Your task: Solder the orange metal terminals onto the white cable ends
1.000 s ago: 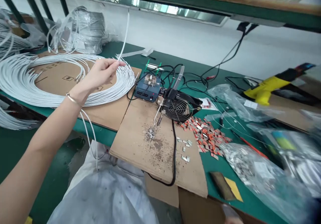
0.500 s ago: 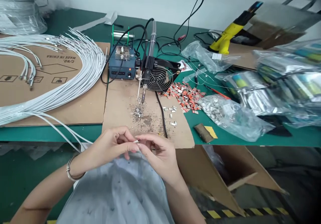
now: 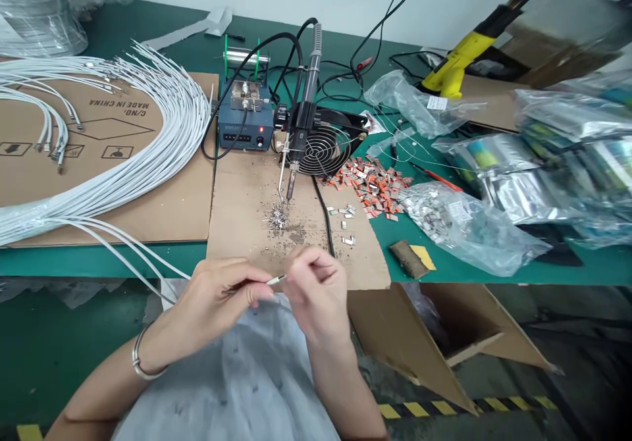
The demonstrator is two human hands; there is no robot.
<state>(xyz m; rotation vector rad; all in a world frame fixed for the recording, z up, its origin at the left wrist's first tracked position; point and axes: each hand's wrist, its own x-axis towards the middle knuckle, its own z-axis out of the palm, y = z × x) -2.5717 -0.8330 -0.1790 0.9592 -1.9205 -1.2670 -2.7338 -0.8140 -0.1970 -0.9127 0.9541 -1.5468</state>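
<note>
Between thumb and index finger, my left hand [image 3: 224, 289] pinches a white cable end [image 3: 274, 280] with a dark tip pointing right. My right hand [image 3: 316, 286] is closed just beside that tip; whatever its fingers hold, if anything, is hidden. Both hands are in front of the cardboard sheet [image 3: 237, 230]. Beyond them a soldering iron [image 3: 299, 138] points down in its stand over a heap of metal bits [image 3: 277, 218]. Several small metal connectors [image 3: 348, 240] lie on the cardboard to the right.
A white cable bundle [image 3: 162, 158] curves over cardboard at left. Behind are a blue solder station [image 3: 244, 125] and a fan [image 3: 323, 148]. At right are orange-and-silver parts [image 3: 375, 184], a plastic bag [image 3: 469, 230], and a brown block [image 3: 409, 260]. An open carton [image 3: 419, 355] stands below the table edge.
My right hand has turned and closed, its fingers now higher and slightly right of the cable end. More of the white cable end shows between my hands. The view has shifted slightly.
</note>
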